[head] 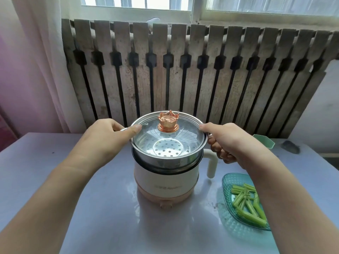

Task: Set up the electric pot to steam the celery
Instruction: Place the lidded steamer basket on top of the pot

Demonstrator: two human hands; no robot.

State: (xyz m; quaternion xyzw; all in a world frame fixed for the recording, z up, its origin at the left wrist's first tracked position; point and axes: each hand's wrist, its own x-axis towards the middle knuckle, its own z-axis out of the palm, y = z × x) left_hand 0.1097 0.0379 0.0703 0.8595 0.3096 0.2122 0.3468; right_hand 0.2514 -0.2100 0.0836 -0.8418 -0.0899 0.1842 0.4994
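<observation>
While the celery (247, 204) lies in its dish (229, 180), the left hand (108, 136) and right hand (227, 140) grip the steamer basket (165, 158) on the electric pot (165, 182).

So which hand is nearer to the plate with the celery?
The right hand. It grips the steamer basket at its right handle, above the teal plate of celery. The left hand holds the opposite handle, across the pot from the plate.

White electric pot (165, 178) upright under lidded steamer basket (166, 158); cut celery (247, 204) beside.
</observation>
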